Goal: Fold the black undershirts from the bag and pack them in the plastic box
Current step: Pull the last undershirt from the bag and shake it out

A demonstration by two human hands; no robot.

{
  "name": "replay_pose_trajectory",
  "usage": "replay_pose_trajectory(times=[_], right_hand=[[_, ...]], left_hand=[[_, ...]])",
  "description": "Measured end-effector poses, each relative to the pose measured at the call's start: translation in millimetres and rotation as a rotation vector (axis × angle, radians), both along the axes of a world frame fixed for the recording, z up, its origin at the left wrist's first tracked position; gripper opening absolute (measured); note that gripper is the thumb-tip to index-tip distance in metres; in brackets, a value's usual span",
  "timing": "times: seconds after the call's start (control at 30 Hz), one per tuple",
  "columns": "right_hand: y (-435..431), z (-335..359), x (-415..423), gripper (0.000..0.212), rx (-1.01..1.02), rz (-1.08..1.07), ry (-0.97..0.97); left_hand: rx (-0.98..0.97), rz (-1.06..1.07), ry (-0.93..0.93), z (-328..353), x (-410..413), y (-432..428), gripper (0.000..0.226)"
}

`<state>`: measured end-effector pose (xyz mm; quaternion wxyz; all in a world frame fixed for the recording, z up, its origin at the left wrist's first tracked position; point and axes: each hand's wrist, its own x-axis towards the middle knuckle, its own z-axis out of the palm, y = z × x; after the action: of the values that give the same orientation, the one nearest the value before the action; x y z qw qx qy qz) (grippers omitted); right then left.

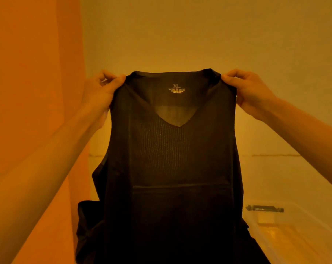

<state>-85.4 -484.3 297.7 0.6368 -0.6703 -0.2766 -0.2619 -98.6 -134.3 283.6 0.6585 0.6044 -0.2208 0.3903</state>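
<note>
A pale, smooth surface runs back to a thin dark seam along its far edge, where it meets the wall; whether it is a floor or a tabletop cannot be told. At its near right corner stands a clear plastic box, open at the top, with a black latch on its far wall. A black undershirt hanging in front hides the middle. A dark bunched mass shows near the left edge; bag or cloth, and what it rests on, is unclear.
</note>
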Motion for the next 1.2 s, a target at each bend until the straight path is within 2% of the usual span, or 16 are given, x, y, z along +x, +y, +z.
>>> replay_pose_trajectory(times=[0.17,0.33,0.5,0.63,0.8,0.93,1.07,1.2], right_hand=[[1.3,-68.3,85.4,0.01,-0.109,-0.168,0.253],[3.5,-182.2,197.9,0.015,-0.235,-0.347,0.503],[8.2,-296.5,309.0,0.02,-0.293,-0.527,0.668],[7.5,-351.3,378.7,0.021,-0.303,-0.554,0.757],[8.0,-393.2,438.9,0.016,-0.335,-0.63,0.769],[10.8,-421.5,458.4,0.01,-0.354,-0.681,0.776],[11.4,-437.8,459.6,0.014,-0.504,-0.778,0.705],[19.6,-444.6,427.4,0.034,-0.674,-0.848,0.636]], left_hand=[[0.033,0.229,0.25,-61.0,92.0,-18.1,0.022],[0.246,0.478,0.41,-179.4,206.7,-22.7,0.018],[0.393,0.59,0.587,-305.4,307.8,-31.0,0.026],[0.418,0.658,0.647,-351.3,382.5,-31.3,0.025],[0.45,0.617,0.662,-390.7,452.0,-36.9,0.026],[0.456,0.628,0.635,-428.3,473.1,-42.0,0.039],[0.51,0.592,0.697,-451.2,474.7,-41.3,0.022],[0.689,0.6,0.685,-461.6,423.9,-55.4,0.025]])
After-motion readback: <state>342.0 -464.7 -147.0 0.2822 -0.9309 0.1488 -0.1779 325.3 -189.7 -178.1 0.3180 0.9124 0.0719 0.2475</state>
